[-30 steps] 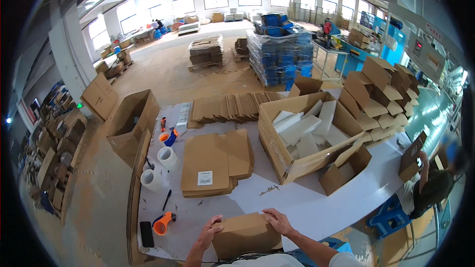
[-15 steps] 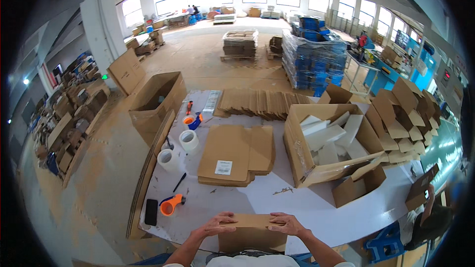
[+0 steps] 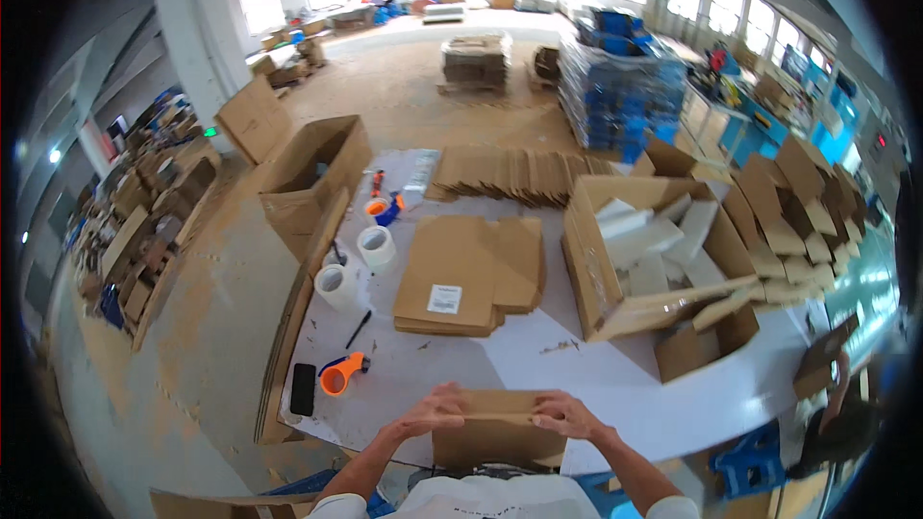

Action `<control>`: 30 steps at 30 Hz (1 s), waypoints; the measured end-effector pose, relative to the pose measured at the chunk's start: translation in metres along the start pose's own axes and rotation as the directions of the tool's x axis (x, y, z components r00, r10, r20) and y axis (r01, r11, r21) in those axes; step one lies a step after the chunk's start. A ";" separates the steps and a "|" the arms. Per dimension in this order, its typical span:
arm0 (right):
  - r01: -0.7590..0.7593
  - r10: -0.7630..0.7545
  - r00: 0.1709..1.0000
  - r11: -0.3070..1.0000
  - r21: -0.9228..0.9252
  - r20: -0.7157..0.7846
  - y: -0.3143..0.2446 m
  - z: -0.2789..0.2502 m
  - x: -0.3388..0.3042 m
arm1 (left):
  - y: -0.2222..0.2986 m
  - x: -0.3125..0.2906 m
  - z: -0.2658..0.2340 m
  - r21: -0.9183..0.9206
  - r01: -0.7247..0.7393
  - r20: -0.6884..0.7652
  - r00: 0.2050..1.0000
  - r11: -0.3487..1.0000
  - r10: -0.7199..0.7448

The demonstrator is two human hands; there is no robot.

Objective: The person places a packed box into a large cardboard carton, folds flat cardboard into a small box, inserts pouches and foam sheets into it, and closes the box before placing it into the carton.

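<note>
A small brown cardboard box stands upright at the table's near edge, in front of my body. My left hand is closed on the left end of its top edge, thumb and fingers bent over the flap. At the right end, my right hand pinches the same top edge. Ahead of the box lies a stack of flat cardboard blanks with a white label on top. An orange tape dispenser and a black phone lie left of my left hand.
A large open carton of white foam pieces stands right of the stack; a smaller open box sits before it. Tape rolls and a black pen lie left. Standing cardboard pieces line the back. A co-worker's arm is at right.
The whole view has shifted, so the table sits higher in the picture. My fingers, flatter on the box top before, now bend and grip its edge at both ends.
</note>
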State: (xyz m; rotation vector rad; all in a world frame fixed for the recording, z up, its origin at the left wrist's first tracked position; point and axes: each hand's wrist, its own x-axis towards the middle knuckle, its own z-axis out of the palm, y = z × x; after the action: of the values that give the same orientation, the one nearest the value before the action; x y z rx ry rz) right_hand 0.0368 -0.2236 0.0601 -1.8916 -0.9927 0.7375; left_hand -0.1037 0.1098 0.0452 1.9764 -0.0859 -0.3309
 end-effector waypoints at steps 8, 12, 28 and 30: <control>-0.051 0.209 0.878 0.935 0.350 -0.431 0.008 0.027 -0.021 | -0.005 -0.015 0.005 -0.622 -0.029 -0.303 0.930 0.782 -0.207; -0.228 0.406 0.793 0.889 0.396 -0.455 0.038 0.044 -0.025 | -0.011 -0.015 -0.021 -0.463 -0.328 -0.642 0.765 0.824 -0.056; 0.248 -0.135 0.963 0.786 0.566 -0.234 -0.103 -0.050 0.017 | -0.025 -0.021 -0.064 -0.849 -0.017 -0.226 0.916 0.528 -0.333; 0.125 -0.011 0.982 0.783 0.609 -0.188 -0.114 -0.060 0.019 | -0.029 -0.023 -0.053 -0.826 0.011 -0.231 0.905 0.564 -0.357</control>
State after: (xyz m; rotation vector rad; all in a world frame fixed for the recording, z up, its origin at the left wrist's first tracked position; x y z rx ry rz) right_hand 0.0544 -0.1957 0.1861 -1.3025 -0.5957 0.7278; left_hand -0.1139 0.1733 0.0441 1.0654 0.4718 -0.0764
